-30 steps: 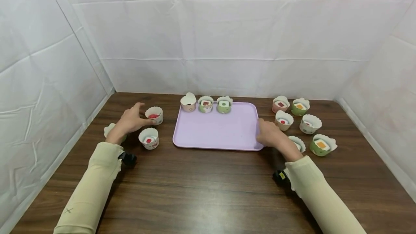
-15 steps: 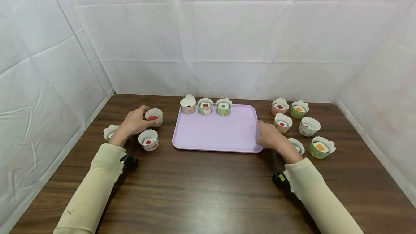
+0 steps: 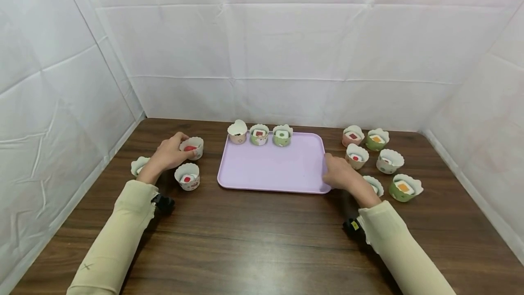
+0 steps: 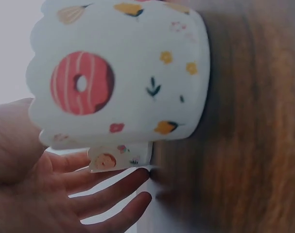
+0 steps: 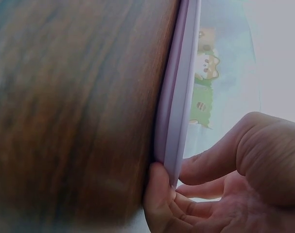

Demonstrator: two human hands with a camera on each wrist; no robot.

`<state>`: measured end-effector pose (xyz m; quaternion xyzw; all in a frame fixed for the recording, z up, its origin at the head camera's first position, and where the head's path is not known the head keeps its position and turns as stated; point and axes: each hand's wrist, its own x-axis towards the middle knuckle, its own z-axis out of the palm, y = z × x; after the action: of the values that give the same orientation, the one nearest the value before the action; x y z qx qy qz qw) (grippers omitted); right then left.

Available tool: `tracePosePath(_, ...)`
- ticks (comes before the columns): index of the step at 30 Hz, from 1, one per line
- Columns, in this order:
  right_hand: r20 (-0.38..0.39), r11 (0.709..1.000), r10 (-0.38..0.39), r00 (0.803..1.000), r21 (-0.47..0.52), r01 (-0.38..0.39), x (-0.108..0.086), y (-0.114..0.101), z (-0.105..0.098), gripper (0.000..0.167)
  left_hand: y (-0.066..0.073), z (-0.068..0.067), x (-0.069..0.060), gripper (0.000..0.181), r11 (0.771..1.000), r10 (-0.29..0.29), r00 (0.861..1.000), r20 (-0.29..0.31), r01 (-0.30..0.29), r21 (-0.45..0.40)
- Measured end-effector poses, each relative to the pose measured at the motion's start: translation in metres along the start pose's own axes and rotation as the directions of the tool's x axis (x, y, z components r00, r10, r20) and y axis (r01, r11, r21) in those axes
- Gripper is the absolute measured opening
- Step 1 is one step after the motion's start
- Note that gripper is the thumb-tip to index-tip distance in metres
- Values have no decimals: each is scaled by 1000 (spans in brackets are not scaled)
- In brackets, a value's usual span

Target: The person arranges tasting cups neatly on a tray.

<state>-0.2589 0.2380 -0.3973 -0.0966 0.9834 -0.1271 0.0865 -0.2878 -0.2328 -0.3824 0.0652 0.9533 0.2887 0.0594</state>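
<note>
At the left my left hand [image 3: 168, 153] holds a whitish paper baking cup [image 3: 197, 148] with something red inside, thumb and fingers on opposite sides of it. In the left wrist view this cup [image 4: 108, 161] is mostly hidden behind a nearer white cup [image 4: 142, 97] printed with a pink doughnut. My right hand [image 3: 340, 172] pinches the right rim of a lilac tray [image 3: 270, 167]; in the right wrist view the thumb lies over the tray's edge [image 5: 179, 107] and fingers are below. Along the tray's back edge stand a beige cup [image 3: 237, 137], a green-and-white cup [image 3: 259, 139] and a green cup [image 3: 282, 140].
Several filled paper cups stand right of the tray, among them a pink cup [image 3: 352, 140] and a green cup [image 3: 403, 195]. Another cup [image 3: 137, 167] sits partly behind my left wrist. White sheeting [image 3: 286, 58] borders the brown wooden table [image 3: 245, 240] at back and sides.
My left hand has closed around the back left cup, which has shifted slightly left. The right hand stays at the tray's rim. The view has tilted a little.
</note>
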Motion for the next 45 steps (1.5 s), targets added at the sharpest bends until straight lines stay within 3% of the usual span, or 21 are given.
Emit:
tracePosePath(7, 2, 1000, -2, 1000, -8, 2, 0, -1, -2, 54, 1, -4, -3, 68, 1000, -3, 999, -36, 2, -12)
tracePosePath(13, 1, 1000, -4, 1000, -5, 4, -2, -2, -3, 64, 5, -3, -3, 65, 1000, 11, 998, -69, -13, -22)
tracePosePath(22, -7, 1000, -6, 1000, -5, 6, 0, 0, 1, 62, 16, 5, -3, 60, 996, 71, 985, -159, -79, -43)
tracePosePath(26, -20, 1000, -15, 1000, -4, 15, 1, -1, 1, 53, 23, 9, -4, 60, 993, 96, 980, -175, -106, -48)
tracePosePath(37, -21, 1000, -9, 1000, -3, 9, -1, -2, 0, 55, 47, 19, -2, 58, 985, 147, 963, -227, -163, -57)
tracePosePath(45, -18, 1000, -1, 1000, 2, 1, 1, -3, 2, 54, 67, 33, 1, 57, 980, 174, 964, -199, -190, -63)
